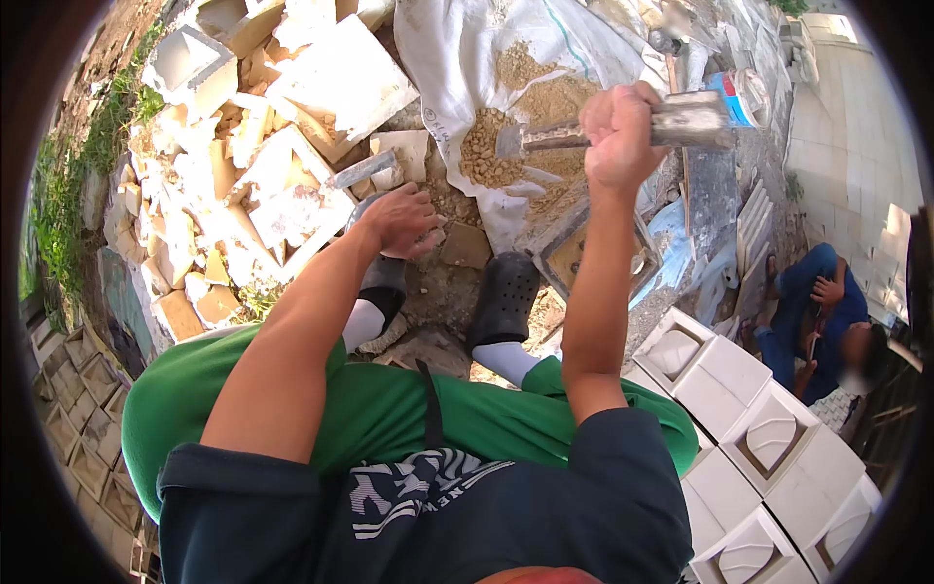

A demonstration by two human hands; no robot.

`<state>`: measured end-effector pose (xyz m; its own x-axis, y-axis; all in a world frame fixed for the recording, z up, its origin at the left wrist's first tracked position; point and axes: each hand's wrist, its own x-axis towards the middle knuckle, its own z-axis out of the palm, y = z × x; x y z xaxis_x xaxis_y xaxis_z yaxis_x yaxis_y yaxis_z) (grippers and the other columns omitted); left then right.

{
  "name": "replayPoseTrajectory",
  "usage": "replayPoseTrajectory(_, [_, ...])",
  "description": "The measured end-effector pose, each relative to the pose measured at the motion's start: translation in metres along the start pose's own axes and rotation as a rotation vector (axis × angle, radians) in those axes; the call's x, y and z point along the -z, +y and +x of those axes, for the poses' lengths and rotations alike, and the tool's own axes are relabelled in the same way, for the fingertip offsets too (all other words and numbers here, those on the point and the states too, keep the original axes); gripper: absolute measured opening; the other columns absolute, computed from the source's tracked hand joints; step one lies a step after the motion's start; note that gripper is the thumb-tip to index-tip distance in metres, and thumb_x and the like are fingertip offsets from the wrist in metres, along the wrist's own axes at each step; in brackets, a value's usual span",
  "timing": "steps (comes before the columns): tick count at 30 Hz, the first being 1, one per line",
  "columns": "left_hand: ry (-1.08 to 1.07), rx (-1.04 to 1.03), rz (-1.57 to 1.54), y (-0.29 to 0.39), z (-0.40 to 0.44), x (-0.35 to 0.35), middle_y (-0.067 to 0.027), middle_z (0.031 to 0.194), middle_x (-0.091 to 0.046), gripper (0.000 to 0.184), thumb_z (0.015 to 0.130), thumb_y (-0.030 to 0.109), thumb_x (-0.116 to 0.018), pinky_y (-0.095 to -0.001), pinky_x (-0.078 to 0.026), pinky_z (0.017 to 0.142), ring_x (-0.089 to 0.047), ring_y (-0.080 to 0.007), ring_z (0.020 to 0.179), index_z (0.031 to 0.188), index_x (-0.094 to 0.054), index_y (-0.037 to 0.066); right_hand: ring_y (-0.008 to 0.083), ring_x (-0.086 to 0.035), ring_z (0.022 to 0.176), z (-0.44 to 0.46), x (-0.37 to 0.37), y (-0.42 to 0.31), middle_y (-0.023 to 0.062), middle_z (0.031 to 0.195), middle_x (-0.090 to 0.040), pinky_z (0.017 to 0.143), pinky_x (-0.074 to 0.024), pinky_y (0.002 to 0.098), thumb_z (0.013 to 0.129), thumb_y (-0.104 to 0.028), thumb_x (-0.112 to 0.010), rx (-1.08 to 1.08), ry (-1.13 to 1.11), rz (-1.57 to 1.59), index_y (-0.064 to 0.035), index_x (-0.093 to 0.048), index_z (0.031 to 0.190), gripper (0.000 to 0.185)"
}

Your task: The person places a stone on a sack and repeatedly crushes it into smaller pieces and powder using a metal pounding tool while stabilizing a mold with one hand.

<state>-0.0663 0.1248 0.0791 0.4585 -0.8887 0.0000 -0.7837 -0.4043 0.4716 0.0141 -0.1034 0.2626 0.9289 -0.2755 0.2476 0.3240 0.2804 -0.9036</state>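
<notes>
My right hand is raised, with its fingers wrapped round a worn grey tool that has a thick block-like end on the right and a thinner end on the left. My left hand is held low above my shoe, its fingers curled; what they hold, if anything, is too unclear to name. Beside it a short grey bar lies tilted against pale broken pieces. Below my right forearm lies a square framed mould, partly hidden by the arm. Two dark clogs are on my feet.
Broken pale blocks are heaped at the left. A white sack bears brown crumbled earth. A blue and white bucket stands at the upper right. White moulded blocks lie at the lower right, near another person in blue.
</notes>
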Motion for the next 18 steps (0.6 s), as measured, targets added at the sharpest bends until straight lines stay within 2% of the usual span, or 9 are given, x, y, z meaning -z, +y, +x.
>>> replayPoseTrajectory(2, [-0.003,0.0,-0.007,0.001,-0.003,0.0,-0.0052,0.075,-0.056,0.026,0.079,0.032,-0.056,-0.0352,-0.04,0.079,-0.051,-0.0222,0.08,0.072,-0.055,0.007,0.0089,-0.032,0.04,-0.019,0.016,0.06,-0.002,0.048,-0.035,0.039,-0.0265,0.0269,0.081,-0.001,-0.049,-0.047,0.061,-0.121,-0.0085,-0.038,0.059,0.026])
replayPoseTrajectory(5, [0.03,0.002,0.019,-0.001,-0.003,0.001,-0.0053,0.075,-0.057,0.026,0.079,0.032,-0.056,-0.0354,-0.04,0.08,-0.052,-0.0225,0.08,0.073,-0.056,0.007,0.009,-0.033,0.04,-0.021,0.015,0.077,-0.0018,0.048,-0.036,0.039,-0.0269,0.0275,0.081,0.001,-0.049,-0.142,0.077,-0.138,-0.0074,-0.041,0.061,0.023])
replayPoseTrajectory(6, [0.021,0.002,0.004,0.003,-0.005,-0.001,-0.0054,0.075,-0.057,0.026,0.08,0.032,-0.056,-0.0355,-0.04,0.08,-0.052,-0.0225,0.081,0.073,-0.056,0.007,0.0091,-0.031,0.04,-0.017,0.015,0.074,-0.0006,0.048,-0.037,0.04,-0.0262,0.0269,0.082,-0.001,-0.049,-0.11,-0.014,-0.159,-0.0078,-0.04,0.061,0.024])
replayPoseTrajectory(9, [-0.005,0.013,0.031,-0.002,0.001,0.001,-0.005,0.075,-0.058,0.026,0.081,0.034,-0.055,-0.0349,-0.04,0.081,-0.053,-0.0218,0.082,0.075,-0.059,0.009,0.0095,-0.031,0.039,-0.01,0.005,0.041,-0.0004,0.048,-0.036,0.04,-0.0261,0.0271,0.083,-0.003,-0.049,-0.076,-0.064,-0.142,-0.0086,-0.038,0.061,0.025])
replayPoseTrajectory(11, [-0.046,0.032,0.047,0.003,-0.003,-0.002,-0.0045,0.075,-0.06,0.027,0.082,0.035,-0.054,-0.0343,-0.039,0.082,-0.053,-0.0211,0.083,0.077,-0.061,0.01,0.0057,-0.032,0.04,-0.004,-0.011,0.0,-0.0023,0.051,-0.038,0.038,-0.025,0.0241,0.08,0.0,-0.053,-0.048,-0.034,-0.043,-0.0074,-0.038,0.057,0.028])
replayPoseTrajectory(15, [-0.023,0.015,0.022,0.0,-0.001,-0.002,-0.005,0.076,-0.059,0.026,0.081,0.034,-0.055,-0.0348,-0.039,0.082,-0.053,-0.0215,0.083,0.076,-0.06,0.009,0.0071,-0.03,0.041,0.0,-0.014,-0.018,-0.0014,0.051,-0.037,0.038,-0.0255,0.0247,0.079,0.002,-0.052,0.014,-0.006,0.045,-0.0074,-0.037,0.058,0.027])
replayPoseTrajectory(18, [-0.021,0.017,0.003,0.001,-0.001,0.001,-0.0056,0.076,-0.057,0.025,0.079,0.032,-0.056,-0.0352,-0.04,0.082,-0.052,-0.0219,0.083,0.075,-0.058,0.007,0.0046,-0.036,0.043,-0.014,0.005,0.065,-0.0034,0.052,-0.041,0.039,-0.0272,0.0232,0.08,-0.001,-0.053,0.002,0.074,-0.025,-0.0088,-0.04,0.06,0.025])
